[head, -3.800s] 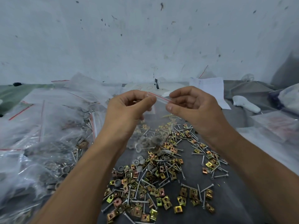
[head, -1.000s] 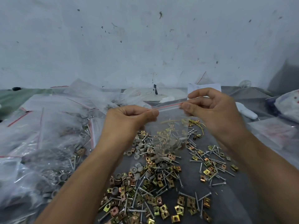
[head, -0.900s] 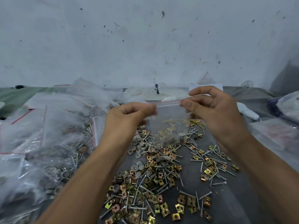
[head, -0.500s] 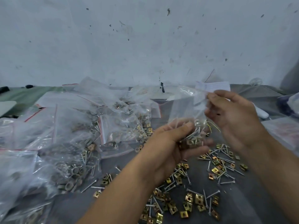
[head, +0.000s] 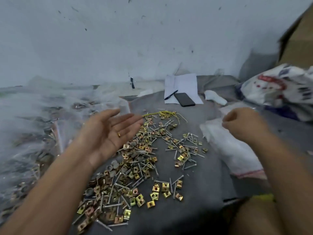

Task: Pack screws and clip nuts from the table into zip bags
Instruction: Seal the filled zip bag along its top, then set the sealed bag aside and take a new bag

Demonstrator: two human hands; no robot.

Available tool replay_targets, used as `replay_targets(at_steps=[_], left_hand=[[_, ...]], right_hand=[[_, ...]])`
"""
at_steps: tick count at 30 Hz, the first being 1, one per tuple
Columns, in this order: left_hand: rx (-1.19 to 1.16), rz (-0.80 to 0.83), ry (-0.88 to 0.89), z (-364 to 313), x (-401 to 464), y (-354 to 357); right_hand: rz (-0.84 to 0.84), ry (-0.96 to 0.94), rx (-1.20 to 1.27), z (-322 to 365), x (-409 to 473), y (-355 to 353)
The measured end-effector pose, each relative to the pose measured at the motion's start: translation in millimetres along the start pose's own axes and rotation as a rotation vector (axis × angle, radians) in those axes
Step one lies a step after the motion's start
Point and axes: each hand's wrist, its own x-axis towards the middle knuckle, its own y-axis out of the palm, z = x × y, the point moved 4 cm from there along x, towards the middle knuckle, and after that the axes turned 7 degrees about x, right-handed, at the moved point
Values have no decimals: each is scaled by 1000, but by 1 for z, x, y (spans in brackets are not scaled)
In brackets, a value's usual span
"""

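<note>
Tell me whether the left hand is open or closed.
Open. The left hand is palm up with fingers spread and nothing in it, above the screws and clip nuts.

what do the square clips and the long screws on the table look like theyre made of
Clips: probably stamped sheet metal with yellowish plating, judging by the iridescent gold sheen and folded shape. Screws: likely steel with a plain silvery finish, thin, grey and shiny.

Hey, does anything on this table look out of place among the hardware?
Yes: a tangle of thin yellow wire strands lies at the far edge of the loose pile of silver screws and gold clip nuts. It is neither screw nor nut.
</note>
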Motion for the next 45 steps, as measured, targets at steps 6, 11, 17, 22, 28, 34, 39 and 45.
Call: replay_targets(at_steps=[6,11,17,22,28,34,39,45], left_hand=[[217,-87,3,16,6,13],[306,-111,-16,24,8,13],[366,-111,-5,27,15,12],[623,-35,181,36,8,36],[832,89,228,50,-5,67],[902,-166,501,36,-6,60],[894,-417,525,11,2,31],[851,-397,450,8,7,17]], right_hand=[[320,150,-259,-60,-14,4],[191,173,-202,-69,-4,-4],[12,-10,63,-60,-11,-21],[120,-30,915,-5,-24,7],[-97,-1,1056,72,-34,54],[-40,61,1074,120,-46,100],[47,-73,945,142,-47,119],[99,-206,810,156,-65,133]])
